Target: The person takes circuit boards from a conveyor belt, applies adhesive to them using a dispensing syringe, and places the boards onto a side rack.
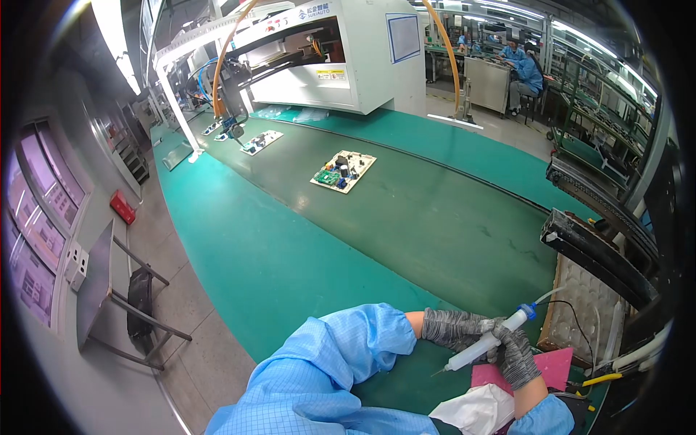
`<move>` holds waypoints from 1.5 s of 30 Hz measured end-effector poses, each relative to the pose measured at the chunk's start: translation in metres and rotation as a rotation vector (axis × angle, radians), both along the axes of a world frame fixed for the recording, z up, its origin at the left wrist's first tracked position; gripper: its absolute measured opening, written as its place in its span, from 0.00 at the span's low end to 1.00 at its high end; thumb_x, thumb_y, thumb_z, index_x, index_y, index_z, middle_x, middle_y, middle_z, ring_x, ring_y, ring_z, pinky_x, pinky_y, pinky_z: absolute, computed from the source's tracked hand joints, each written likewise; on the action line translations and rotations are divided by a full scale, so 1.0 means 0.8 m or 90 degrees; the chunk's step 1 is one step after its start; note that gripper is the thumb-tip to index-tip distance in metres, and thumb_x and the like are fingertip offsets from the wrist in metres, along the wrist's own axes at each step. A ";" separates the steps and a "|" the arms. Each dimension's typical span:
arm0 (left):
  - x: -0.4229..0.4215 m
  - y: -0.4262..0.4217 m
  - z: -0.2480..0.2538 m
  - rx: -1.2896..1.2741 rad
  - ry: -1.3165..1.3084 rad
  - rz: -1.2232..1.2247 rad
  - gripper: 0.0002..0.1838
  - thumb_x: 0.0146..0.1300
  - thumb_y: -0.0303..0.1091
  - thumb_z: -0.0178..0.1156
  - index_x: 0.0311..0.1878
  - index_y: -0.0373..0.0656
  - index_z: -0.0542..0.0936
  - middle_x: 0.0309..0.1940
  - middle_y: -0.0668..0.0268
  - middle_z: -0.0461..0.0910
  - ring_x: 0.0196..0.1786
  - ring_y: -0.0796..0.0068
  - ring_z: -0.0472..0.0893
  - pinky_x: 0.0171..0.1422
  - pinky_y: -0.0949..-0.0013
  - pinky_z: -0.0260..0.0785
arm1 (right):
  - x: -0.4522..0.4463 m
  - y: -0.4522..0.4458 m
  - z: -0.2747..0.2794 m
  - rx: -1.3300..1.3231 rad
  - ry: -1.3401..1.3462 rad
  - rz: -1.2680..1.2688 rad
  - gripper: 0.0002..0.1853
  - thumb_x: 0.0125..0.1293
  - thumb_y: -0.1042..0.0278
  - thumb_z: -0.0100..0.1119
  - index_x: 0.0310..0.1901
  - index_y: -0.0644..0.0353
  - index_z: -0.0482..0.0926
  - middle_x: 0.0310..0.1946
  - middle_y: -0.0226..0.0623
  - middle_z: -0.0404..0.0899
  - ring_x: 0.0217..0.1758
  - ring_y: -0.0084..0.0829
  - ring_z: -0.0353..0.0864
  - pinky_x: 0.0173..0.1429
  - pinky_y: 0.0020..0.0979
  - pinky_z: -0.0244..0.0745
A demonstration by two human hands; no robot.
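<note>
At the lower right, a white dispensing syringe (475, 351) with a blue cap and a thin needle tilts down to the left. My right hand (518, 358), in a grey knit glove, is closed around its barrel. My left hand (458, 328), gloved alike, reaches in from the left with its fingers closed at the barrel's upper side; its fingertips are partly hidden. A clear tube (552, 292) runs off the capped end. Below the hands lie a pink sheet (552, 368) and a crumpled white cloth (475, 410).
A circuit board (343, 172) lies on the dark green conveyor belt (406, 210), with another board (261, 142) farther back near a white machine (370, 58). Yellow-handled pliers (602, 379) and a bubble-textured tray (573, 319) are at right. A seated person (523, 69) is in the background.
</note>
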State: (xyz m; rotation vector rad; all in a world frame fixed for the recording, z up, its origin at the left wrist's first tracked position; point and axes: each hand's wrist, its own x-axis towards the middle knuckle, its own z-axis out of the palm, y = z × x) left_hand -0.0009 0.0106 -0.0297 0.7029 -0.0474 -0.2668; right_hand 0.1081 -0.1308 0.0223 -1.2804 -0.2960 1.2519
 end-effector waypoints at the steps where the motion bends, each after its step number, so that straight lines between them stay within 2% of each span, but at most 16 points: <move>1: 0.000 0.000 0.000 -0.006 0.001 -0.001 0.27 0.55 0.51 0.56 0.51 0.42 0.67 0.45 0.59 0.72 0.48 0.68 0.74 0.51 0.66 0.70 | 0.000 0.000 -0.001 0.004 0.004 -0.002 0.13 0.53 0.68 0.59 0.38 0.57 0.68 0.25 0.34 0.72 0.19 0.24 0.71 0.19 0.23 0.70; 5: -0.003 0.000 0.008 -0.002 0.000 -0.020 0.27 0.54 0.52 0.57 0.51 0.42 0.68 0.45 0.59 0.73 0.47 0.68 0.75 0.50 0.66 0.71 | -0.001 0.001 -0.006 -0.002 0.026 -0.029 0.12 0.53 0.69 0.59 0.38 0.57 0.68 0.26 0.33 0.71 0.20 0.23 0.70 0.20 0.22 0.70; 8: -0.001 0.005 0.004 -0.062 -0.002 -0.063 0.25 0.58 0.45 0.56 0.54 0.44 0.65 0.47 0.62 0.71 0.50 0.71 0.72 0.52 0.64 0.69 | 0.002 -0.001 -0.008 0.004 0.026 -0.013 0.12 0.54 0.69 0.59 0.38 0.56 0.68 0.27 0.33 0.71 0.20 0.22 0.70 0.19 0.22 0.70; 14: 0.001 0.004 -0.007 -0.051 0.011 -0.034 0.25 0.58 0.45 0.55 0.54 0.43 0.64 0.46 0.61 0.71 0.50 0.69 0.72 0.52 0.63 0.69 | -0.001 0.000 -0.002 0.014 0.024 -0.009 0.12 0.54 0.70 0.58 0.38 0.56 0.68 0.27 0.32 0.71 0.21 0.22 0.70 0.20 0.22 0.70; 17: -0.007 -0.001 0.020 0.016 -0.010 0.009 0.29 0.52 0.53 0.59 0.49 0.41 0.68 0.42 0.58 0.72 0.45 0.68 0.75 0.49 0.68 0.71 | -0.001 0.001 -0.005 0.015 0.036 -0.019 0.12 0.54 0.70 0.58 0.39 0.56 0.68 0.26 0.32 0.71 0.22 0.22 0.70 0.21 0.22 0.70; 20: -0.005 -0.001 0.014 -0.025 -0.011 -0.016 0.29 0.53 0.53 0.59 0.49 0.40 0.68 0.42 0.58 0.72 0.45 0.68 0.75 0.49 0.68 0.71 | 0.001 0.000 -0.006 0.006 0.031 -0.007 0.12 0.54 0.69 0.58 0.39 0.56 0.68 0.26 0.32 0.71 0.22 0.23 0.71 0.21 0.23 0.70; 23: -0.013 0.002 0.033 0.031 0.013 -0.013 0.29 0.53 0.52 0.58 0.50 0.40 0.67 0.42 0.57 0.72 0.45 0.68 0.75 0.48 0.68 0.72 | -0.002 0.000 -0.004 0.007 0.017 -0.014 0.12 0.53 0.69 0.59 0.38 0.56 0.68 0.26 0.32 0.71 0.22 0.24 0.71 0.20 0.23 0.70; 29: -0.008 0.001 0.023 0.004 0.040 -0.015 0.30 0.53 0.52 0.59 0.51 0.39 0.66 0.44 0.57 0.71 0.46 0.67 0.75 0.48 0.68 0.72 | -0.003 0.001 0.000 0.009 0.017 -0.006 0.13 0.53 0.68 0.60 0.38 0.56 0.68 0.26 0.33 0.71 0.22 0.24 0.71 0.20 0.23 0.70; 38: -0.007 0.002 0.016 -0.026 0.022 -0.030 0.32 0.52 0.52 0.59 0.52 0.38 0.64 0.45 0.56 0.70 0.47 0.67 0.74 0.53 0.66 0.69 | -0.003 0.001 -0.003 0.009 -0.006 -0.011 0.12 0.53 0.68 0.60 0.38 0.56 0.69 0.26 0.32 0.71 0.23 0.24 0.71 0.20 0.23 0.70; 41: -0.013 -0.001 0.037 -0.014 0.004 -0.015 0.31 0.52 0.52 0.59 0.52 0.39 0.65 0.44 0.56 0.70 0.47 0.68 0.74 0.52 0.68 0.70 | -0.002 0.002 -0.001 0.014 0.004 0.007 0.12 0.52 0.68 0.60 0.38 0.56 0.69 0.26 0.32 0.71 0.23 0.23 0.72 0.20 0.23 0.70; 45: -0.006 0.006 0.015 -0.010 -0.019 -0.042 0.27 0.58 0.47 0.55 0.56 0.43 0.62 0.46 0.60 0.71 0.48 0.71 0.73 0.49 0.66 0.71 | -0.002 0.002 0.000 0.003 -0.002 -0.001 0.13 0.53 0.68 0.60 0.38 0.58 0.69 0.26 0.33 0.72 0.22 0.24 0.72 0.20 0.23 0.70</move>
